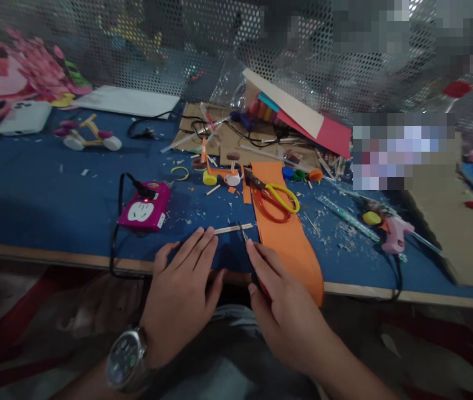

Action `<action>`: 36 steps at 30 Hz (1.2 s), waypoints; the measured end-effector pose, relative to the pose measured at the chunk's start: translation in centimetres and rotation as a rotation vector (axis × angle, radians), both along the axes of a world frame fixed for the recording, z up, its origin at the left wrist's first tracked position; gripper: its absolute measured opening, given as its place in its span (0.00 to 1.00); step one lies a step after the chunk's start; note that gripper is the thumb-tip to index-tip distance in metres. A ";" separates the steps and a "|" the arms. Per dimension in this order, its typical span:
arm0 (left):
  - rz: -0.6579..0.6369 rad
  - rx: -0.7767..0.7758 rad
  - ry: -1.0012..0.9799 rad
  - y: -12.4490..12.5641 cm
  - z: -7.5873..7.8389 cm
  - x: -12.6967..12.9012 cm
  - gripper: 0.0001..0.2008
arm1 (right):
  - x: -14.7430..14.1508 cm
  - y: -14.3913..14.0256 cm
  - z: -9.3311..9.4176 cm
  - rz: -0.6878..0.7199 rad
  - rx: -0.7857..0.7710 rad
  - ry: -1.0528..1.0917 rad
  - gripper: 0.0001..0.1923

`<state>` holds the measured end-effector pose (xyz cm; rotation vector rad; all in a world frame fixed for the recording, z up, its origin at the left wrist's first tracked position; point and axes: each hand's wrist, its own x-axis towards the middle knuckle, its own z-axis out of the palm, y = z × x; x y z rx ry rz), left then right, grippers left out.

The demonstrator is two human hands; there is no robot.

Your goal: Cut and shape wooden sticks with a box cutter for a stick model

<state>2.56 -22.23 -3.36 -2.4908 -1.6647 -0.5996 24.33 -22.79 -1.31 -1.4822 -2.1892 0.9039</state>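
Note:
Two thin wooden sticks lie side by side on the blue tabletop near its front edge. My left hand is flat, fingers stretched out, its fingertips pressing the sticks' left end down. A craft knife is gripped in my right hand, its narrow blade touching or just above the sticks; most of its handle is hidden by my fingers. Just behind lie scissors with yellow and red handles, on a long orange paper strip that droops over the table edge beside my right hand.
A purple power socket box with a plugged-in black cord sits at left. Farther back stand a small stick-built tricycle and an orange one. A pink glue gun lies at right, near brown cardboard. Scraps litter the blue table.

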 end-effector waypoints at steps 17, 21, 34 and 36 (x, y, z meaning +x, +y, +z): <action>0.004 -0.005 0.001 0.0 0.1 0.1 0.22 | -0.3 -0.7 0.0 -0.008 -0.048 -0.043 0.36; 0.007 -0.009 -0.005 0.0 0.2 0.1 0.22 | -0.1 -1.1 -0.4 -0.003 -0.027 -0.020 0.36; 0.006 -0.028 -0.018 0.1 0.1 0.0 0.21 | 0.2 -1.5 -0.2 -0.029 0.058 0.026 0.35; 0.001 -0.028 -0.017 0.1 0.2 0.0 0.22 | -0.1 -1.4 0.2 0.023 0.034 0.046 0.35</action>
